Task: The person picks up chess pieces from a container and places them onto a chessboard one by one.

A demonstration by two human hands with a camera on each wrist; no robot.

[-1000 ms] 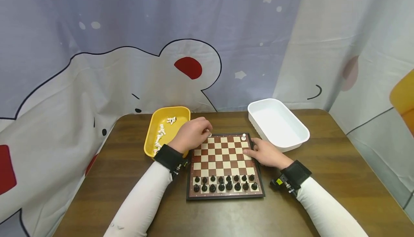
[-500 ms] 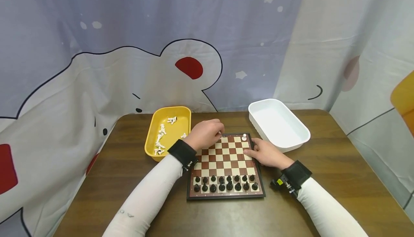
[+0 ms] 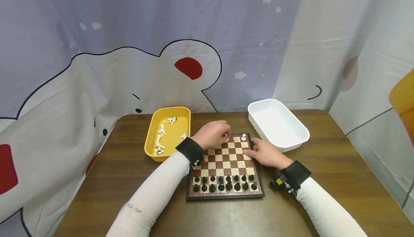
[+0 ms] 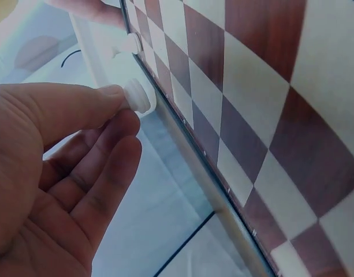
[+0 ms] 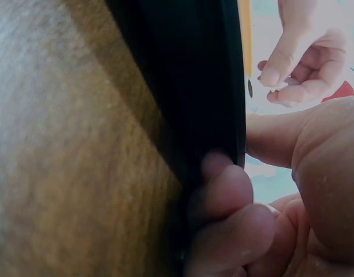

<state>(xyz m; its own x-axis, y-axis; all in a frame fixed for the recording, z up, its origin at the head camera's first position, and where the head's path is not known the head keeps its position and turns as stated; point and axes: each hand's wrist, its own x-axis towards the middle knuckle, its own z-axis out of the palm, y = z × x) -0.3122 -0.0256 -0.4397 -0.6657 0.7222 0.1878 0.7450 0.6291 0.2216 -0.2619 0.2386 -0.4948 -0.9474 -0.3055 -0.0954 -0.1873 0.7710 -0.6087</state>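
My left hand (image 3: 213, 134) is over the far edge of the chessboard (image 3: 223, 165). Between thumb and fingertips it pinches a white chess piece (image 4: 136, 96), base facing the board; the upper part is hidden by the fingers. Another white chess piece (image 3: 243, 137) stands on the board's far right corner square. My right hand (image 3: 266, 153) grips the board's right edge, its thumb over the top and fingers curled against the black side (image 5: 205, 75). Along the near side, black chess pieces (image 3: 229, 185) stand in two rows.
Left of the board sits a yellow tray (image 3: 149, 136) with several white pieces (image 3: 160, 140) lying in it. A white tray (image 3: 278, 122) with nothing in it is at the back right. Behind the wooden table (image 3: 129, 179) hangs a patterned curtain (image 3: 129, 21).
My left hand has moved right along the board's far edge, from beside the yellow tray toward the standing white piece, still pinching its chess piece. The right hand has stayed put.
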